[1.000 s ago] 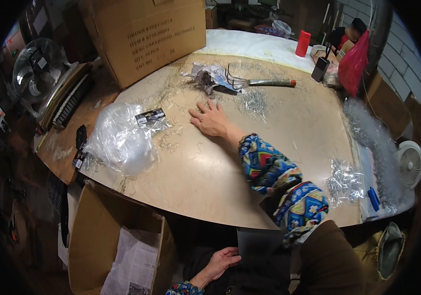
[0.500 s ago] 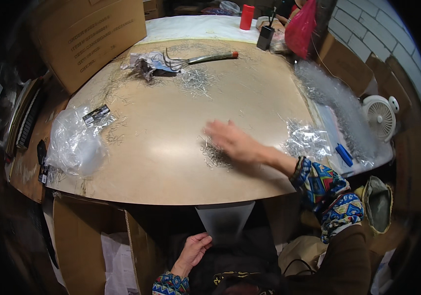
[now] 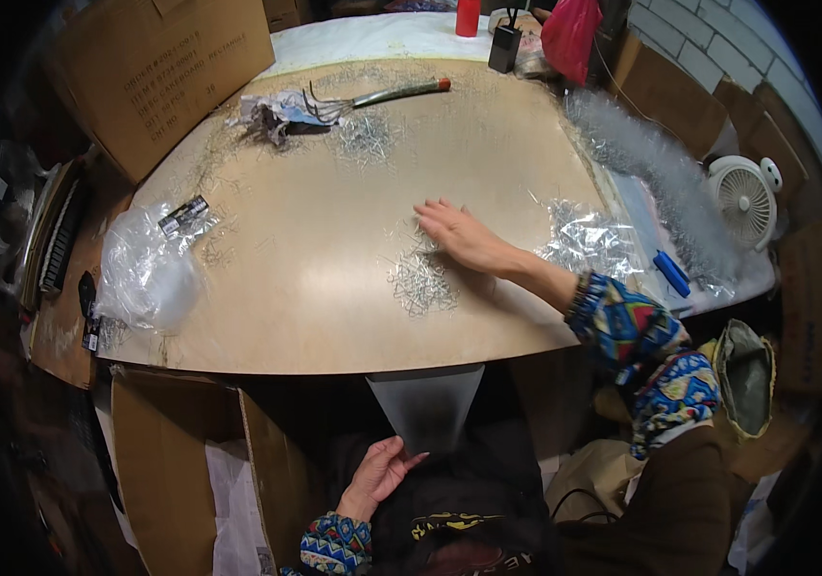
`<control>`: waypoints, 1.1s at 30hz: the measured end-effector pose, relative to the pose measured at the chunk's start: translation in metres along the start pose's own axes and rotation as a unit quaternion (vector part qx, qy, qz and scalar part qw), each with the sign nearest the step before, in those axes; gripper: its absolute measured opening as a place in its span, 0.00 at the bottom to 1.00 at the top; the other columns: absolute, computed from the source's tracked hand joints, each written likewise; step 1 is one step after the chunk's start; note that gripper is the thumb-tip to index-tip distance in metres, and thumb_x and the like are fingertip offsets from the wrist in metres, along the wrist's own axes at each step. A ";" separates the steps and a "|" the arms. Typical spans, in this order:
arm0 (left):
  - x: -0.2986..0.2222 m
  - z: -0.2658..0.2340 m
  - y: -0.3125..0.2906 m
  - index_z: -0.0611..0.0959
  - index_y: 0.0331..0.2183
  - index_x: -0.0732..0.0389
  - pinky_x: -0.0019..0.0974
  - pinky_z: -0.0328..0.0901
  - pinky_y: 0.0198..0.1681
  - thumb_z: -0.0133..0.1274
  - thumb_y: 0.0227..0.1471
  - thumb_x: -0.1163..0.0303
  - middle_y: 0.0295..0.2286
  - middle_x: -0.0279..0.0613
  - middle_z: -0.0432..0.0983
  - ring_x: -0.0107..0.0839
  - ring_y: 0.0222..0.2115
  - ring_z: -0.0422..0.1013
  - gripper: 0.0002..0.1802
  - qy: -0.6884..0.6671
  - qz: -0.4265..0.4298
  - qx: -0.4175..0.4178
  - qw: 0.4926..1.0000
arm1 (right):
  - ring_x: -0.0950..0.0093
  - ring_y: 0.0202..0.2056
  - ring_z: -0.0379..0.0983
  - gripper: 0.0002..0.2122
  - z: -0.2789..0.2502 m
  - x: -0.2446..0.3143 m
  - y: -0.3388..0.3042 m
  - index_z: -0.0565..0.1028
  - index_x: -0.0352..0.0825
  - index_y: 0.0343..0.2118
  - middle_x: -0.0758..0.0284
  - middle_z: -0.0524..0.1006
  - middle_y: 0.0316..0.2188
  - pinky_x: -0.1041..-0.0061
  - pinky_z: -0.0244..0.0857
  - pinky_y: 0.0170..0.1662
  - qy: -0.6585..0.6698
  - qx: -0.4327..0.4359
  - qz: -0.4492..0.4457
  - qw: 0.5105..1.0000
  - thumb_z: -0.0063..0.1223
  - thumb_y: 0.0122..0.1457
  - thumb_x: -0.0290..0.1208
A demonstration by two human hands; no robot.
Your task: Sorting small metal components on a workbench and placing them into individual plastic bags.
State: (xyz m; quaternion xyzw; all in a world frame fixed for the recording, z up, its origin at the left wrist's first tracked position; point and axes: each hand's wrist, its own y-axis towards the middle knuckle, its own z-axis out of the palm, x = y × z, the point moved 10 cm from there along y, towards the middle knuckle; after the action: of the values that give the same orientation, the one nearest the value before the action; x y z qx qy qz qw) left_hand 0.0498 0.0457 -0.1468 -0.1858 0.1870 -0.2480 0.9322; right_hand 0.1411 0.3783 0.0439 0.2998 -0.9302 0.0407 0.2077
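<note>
My right hand (image 3: 469,240) lies palm down on the tan tabletop, its fingers stretched out and slightly apart. It is at the upper right edge of a loose pile of small, thin, silvery metal pieces (image 3: 421,286). Below the table's near edge hangs a grey, tapering plastic piece (image 3: 424,408), like a pouch or chute. My left hand (image 3: 379,477) grips its lower left corner between thumb and fingers. What lies inside the grey plastic piece, if anything, cannot be made out.
A hand rake (image 3: 397,93) lies beside crumpled paper and another metal pile (image 3: 363,136). Plastic bags stand left (image 3: 147,274) and right (image 3: 589,240), near a blue tool (image 3: 671,274) and a white fan (image 3: 743,204). Cardboard boxes stand far left (image 3: 166,82) and below (image 3: 176,422).
My right hand has moved slightly up and off the metal pile, uncovering more of it. My left hand stays at the grey plastic piece. The view has shifted a little.
</note>
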 end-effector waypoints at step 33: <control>0.019 0.002 0.014 0.74 0.46 0.69 0.33 0.70 0.50 0.53 0.49 0.86 0.43 0.48 0.75 0.34 0.44 0.74 0.19 0.134 -0.047 -0.044 0.989 | 0.66 0.38 0.67 0.07 0.089 0.154 -0.209 0.75 0.30 0.29 0.63 0.72 0.31 0.69 0.60 0.41 0.008 0.119 -0.237 0.964 0.55 0.49 0.27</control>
State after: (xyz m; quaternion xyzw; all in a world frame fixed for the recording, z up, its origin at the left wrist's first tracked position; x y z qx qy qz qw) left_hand 0.0719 0.0476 -0.1560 -0.2006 0.3122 -0.3059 0.8768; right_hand 0.1156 0.1062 0.0159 0.5341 -0.8192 0.1027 0.1819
